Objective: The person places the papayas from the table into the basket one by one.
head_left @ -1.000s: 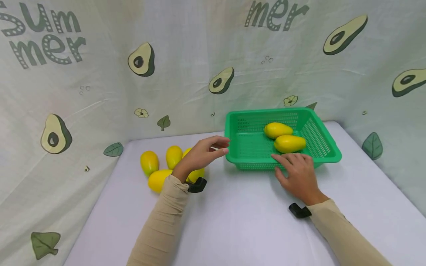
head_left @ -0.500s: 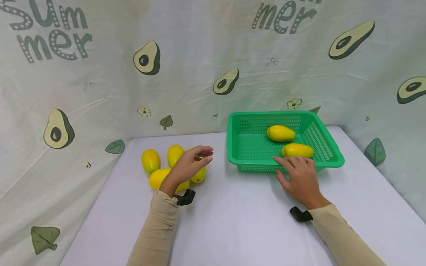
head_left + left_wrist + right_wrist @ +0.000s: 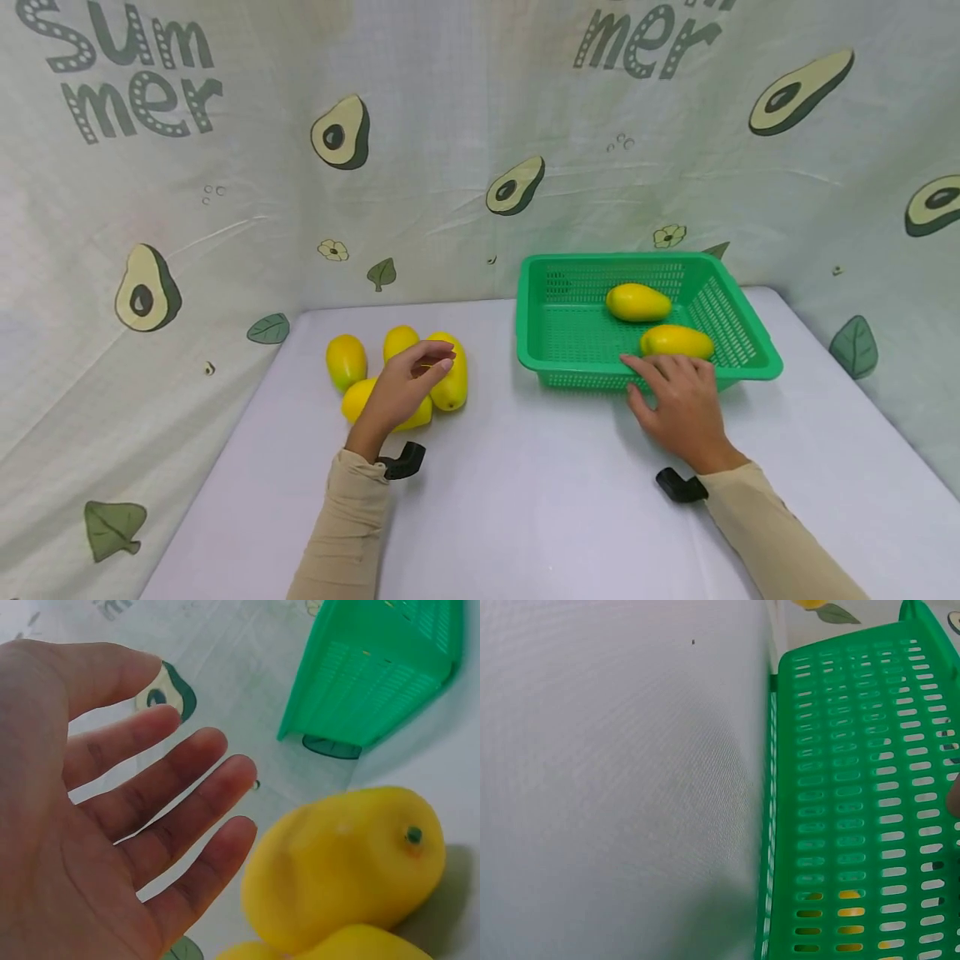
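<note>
My left hand [image 3: 400, 385] hovers over a group of several yellow mangoes [image 3: 347, 363] at the left of the table. Its fingers are spread and slightly bent, with nothing in them. Close beyond its fingertips in the left wrist view lies one mango [image 3: 352, 862] with a small green stem end. My right hand [image 3: 681, 408] holds the near rim of a green plastic basket [image 3: 573, 366], fingers over the edge and thumb outside. Inside the basket lie two mangoes, one farther back [image 3: 637, 302] and one at the front [image 3: 677, 341], partly hidden by the right hand.
A white cloth covers the table [image 3: 510, 500]. Behind it hangs a pale curtain [image 3: 435, 100] printed with avocados and leaves. The basket's slotted wall [image 3: 847, 780] fills the right side of the right wrist view.
My left hand has moved left from beside the basket to above the mango group. The front mango in the basket has shifted right and nearer the rim. My right hand stays on the rim.
</note>
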`<move>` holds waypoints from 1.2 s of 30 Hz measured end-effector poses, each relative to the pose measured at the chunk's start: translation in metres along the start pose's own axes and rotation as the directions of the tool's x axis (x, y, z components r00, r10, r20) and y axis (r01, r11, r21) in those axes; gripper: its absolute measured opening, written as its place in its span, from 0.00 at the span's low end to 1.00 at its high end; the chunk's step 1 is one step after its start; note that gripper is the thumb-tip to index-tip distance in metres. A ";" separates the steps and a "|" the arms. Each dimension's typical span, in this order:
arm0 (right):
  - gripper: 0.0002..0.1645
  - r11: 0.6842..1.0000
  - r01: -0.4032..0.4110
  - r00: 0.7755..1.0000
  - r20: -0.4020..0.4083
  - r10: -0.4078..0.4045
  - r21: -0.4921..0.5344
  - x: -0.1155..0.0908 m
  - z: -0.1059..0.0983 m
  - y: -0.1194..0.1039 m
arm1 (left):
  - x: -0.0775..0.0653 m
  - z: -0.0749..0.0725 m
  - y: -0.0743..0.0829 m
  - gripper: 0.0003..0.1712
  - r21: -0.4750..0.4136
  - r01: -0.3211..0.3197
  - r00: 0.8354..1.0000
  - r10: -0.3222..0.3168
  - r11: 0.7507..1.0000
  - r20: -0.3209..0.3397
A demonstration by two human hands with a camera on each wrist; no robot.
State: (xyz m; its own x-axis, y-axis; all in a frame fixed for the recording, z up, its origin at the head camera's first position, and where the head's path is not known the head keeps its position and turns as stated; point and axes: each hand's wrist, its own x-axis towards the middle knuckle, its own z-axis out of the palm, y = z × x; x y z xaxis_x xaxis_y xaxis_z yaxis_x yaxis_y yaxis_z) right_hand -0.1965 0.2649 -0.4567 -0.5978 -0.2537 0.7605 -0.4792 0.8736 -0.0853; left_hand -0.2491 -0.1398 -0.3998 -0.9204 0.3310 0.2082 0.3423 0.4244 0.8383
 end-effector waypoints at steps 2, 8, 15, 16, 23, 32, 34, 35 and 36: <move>0.24 1.000 0.001 1.000 -0.009 -0.001 0.001 0.001 0.000 0.001 | -0.003 0.000 -0.002 0.24 -0.004 0.016 0.999 -0.016 1.000 -0.036; 0.24 1.000 0.008 1.000 -0.005 -0.008 -0.006 -0.001 0.000 0.001 | -0.015 -0.001 -0.011 0.25 -0.004 0.008 0.981 -0.008 1.000 -0.195; 0.24 1.000 0.022 0.999 -0.034 -0.023 -0.005 -0.001 0.001 0.003 | -0.033 -0.009 -0.021 0.22 -0.031 0.012 0.939 -0.022 0.999 -0.344; 0.24 1.000 0.026 0.999 -0.038 -0.026 -0.005 -0.001 0.001 0.003 | -0.036 -0.011 -0.023 0.21 -0.040 0.008 0.931 -0.022 0.999 -0.365; 0.24 1.000 0.019 1.000 -0.012 -0.019 -0.004 -0.001 0.001 0.002 | -0.053 -0.030 -0.038 0.14 0.107 0.027 0.843 0.035 0.994 -0.537; 0.25 1.000 0.011 1.000 -0.004 -0.011 -0.009 0.001 -0.001 0.002 | -0.060 -0.050 -0.052 0.13 0.215 0.069 0.766 0.087 0.974 -0.637; 0.25 1.000 0.004 1.000 0.015 -0.004 -0.011 0.001 -0.002 0.002 | -0.060 -0.053 -0.054 0.14 0.194 0.097 0.759 0.054 0.976 -0.649; 0.25 1.000 0.002 1.000 0.022 -0.001 -0.012 0.001 -0.002 0.001 | -0.061 -0.055 -0.055 0.14 0.180 0.113 0.758 0.032 0.977 -0.651; 0.25 1.000 0.000 1.000 0.027 0.000 -0.011 0.001 -0.002 0.001 | -0.062 -0.056 -0.056 0.14 0.167 0.133 0.759 0.008 0.977 -0.651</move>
State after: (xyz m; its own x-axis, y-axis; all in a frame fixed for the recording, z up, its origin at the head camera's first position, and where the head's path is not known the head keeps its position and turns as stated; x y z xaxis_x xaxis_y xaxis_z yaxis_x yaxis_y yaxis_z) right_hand -0.1961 0.2667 -0.4548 -0.6146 -0.2647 0.7431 -0.4724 0.8779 -0.0780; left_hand -0.2220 -0.2313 -0.4313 -0.8190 -0.2943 0.4927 0.2434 0.5994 0.7626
